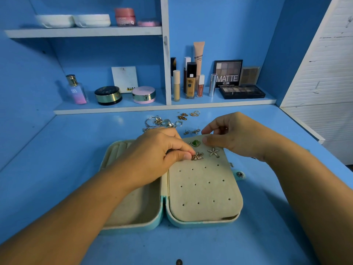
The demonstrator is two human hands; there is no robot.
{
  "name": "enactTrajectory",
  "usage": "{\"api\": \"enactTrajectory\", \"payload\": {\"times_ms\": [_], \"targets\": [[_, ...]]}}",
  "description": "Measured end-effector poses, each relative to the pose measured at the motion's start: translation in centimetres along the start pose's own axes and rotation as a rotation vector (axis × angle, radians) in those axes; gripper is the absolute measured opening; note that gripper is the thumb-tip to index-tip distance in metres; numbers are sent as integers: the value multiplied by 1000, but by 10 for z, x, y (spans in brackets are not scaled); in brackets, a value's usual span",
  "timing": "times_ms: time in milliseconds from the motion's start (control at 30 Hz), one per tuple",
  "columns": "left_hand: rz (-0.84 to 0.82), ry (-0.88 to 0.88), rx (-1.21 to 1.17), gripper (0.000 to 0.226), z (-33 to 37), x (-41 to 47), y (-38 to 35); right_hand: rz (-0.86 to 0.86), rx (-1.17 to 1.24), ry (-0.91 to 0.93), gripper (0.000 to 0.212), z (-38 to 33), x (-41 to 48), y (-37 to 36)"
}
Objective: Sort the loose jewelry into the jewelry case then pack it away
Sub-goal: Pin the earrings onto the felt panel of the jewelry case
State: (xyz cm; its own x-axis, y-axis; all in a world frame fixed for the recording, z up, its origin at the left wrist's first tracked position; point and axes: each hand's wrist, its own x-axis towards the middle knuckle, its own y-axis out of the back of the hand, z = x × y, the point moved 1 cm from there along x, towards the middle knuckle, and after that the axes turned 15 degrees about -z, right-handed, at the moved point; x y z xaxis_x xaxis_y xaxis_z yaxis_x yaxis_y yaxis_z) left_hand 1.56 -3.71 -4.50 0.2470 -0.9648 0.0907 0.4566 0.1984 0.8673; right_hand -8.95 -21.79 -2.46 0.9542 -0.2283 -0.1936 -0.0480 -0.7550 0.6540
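Currently the left hand [158, 155] pinches a gold starfish earring [197, 156] between thumb and forefinger, holding it against the earring panel [204, 188]. The right hand [235, 136] grips the panel's top edge, thumb in front and fingers behind. Three earrings show on the panel: the gold one, a silver starfish [213, 152] and a green stone [195, 143]. The jewelry case [133, 225] lies open on the desk [57, 169]. Sorting looks barely begun: just beyond the case lie a silver tangle [158, 122] of hoops and rings, two gold pieces [182, 116] and about three studs [192, 131]. Closing the case is still to come.
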Motion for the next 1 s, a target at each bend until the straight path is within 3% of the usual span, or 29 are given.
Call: {"api": "enactTrajectory", "payload": {"times_ms": [67,300,567,667,1000], "targets": [[-18,15,-17,31,-2,0,0,0,6,1,15,0,0,0],[19,56,-134,31,7,-5,5,-5,17,-6,15,-2,-2,1],[65,75,-142,10,6,-5,4,-2,-5,-9,17,-2,-2,1],[58,56,-82,11,1,-3,3,3,6,-7,16,-4,-3,2],[42,69,-230,7,-5,1,0,-5,111,-27,13,-5,-5,2]]}}
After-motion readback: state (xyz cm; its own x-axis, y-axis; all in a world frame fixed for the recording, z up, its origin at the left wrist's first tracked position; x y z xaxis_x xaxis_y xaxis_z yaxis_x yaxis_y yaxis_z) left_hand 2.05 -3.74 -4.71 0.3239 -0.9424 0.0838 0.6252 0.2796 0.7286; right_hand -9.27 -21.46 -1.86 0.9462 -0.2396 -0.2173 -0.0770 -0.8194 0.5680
